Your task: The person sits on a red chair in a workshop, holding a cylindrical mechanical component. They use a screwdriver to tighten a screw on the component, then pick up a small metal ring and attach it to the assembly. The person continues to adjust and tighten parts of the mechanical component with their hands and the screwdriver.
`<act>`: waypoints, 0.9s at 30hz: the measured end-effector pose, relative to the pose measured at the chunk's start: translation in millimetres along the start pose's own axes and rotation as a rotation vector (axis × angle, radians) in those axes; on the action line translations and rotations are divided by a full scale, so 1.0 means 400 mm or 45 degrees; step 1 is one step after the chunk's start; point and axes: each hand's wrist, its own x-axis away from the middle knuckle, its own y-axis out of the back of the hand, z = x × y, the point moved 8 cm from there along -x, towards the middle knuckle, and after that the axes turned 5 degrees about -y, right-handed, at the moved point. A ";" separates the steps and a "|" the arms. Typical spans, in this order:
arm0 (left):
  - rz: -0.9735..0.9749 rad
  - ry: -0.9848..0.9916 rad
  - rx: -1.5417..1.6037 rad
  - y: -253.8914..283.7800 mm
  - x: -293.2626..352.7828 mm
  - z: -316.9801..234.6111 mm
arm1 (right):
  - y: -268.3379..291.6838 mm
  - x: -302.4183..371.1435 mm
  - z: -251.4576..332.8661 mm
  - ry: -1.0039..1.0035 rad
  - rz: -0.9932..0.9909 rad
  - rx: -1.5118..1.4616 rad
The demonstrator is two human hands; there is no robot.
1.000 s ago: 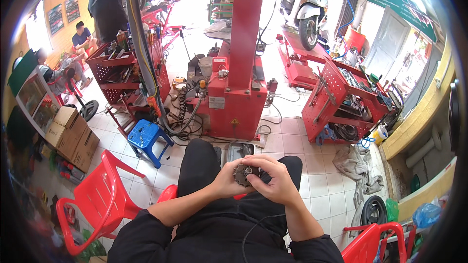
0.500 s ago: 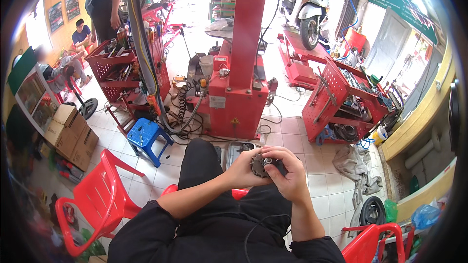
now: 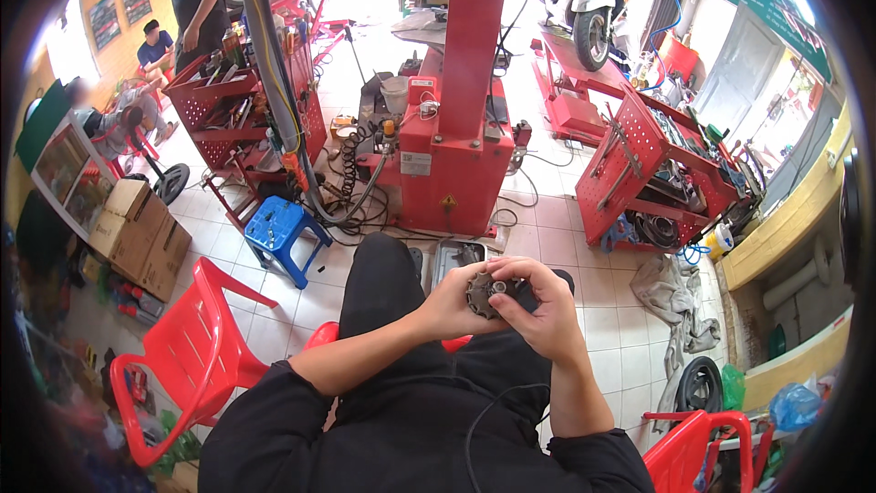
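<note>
Above my lap, my left hand (image 3: 447,306) is closed round a dark, round metal part with a toothed rim (image 3: 478,296), gripping it from the left. My right hand (image 3: 545,312) curls over the same part from the right, its thumb and fingers closed about the centre. Between those fingertips a small, shiny, round metal end (image 3: 498,288) shows at the middle of the toothed part. The fingers hide much of the far side, so I cannot tell whether this end is a separate piece.
A grey metal tray (image 3: 453,257) lies on the floor beyond my knees. A red lift column (image 3: 456,178) stands ahead, with hoses about its base. Red tool carts (image 3: 630,178), a blue stool (image 3: 285,230) and red chairs (image 3: 196,356) stand around me. Other people are at the far left.
My view has tilted slightly, so the surroundings sit a little differently in the picture. Both hands keep hold of the toothed metal part, with the right fingers shifted slightly on it.
</note>
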 end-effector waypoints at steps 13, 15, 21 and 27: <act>-0.008 -0.006 -0.003 0.001 0.002 0.015 | 0.001 -0.002 0.007 0.064 0.008 0.080; -0.033 -0.045 -0.023 0.002 0.003 0.028 | 0.003 -0.006 -0.003 0.111 0.013 0.148; -0.043 0.029 0.072 0.002 0.005 0.046 | 0.005 -0.004 -0.019 0.075 0.003 0.037; -0.039 -0.016 0.011 -0.001 -0.003 0.034 | 0.005 -0.005 -0.029 0.093 0.066 0.084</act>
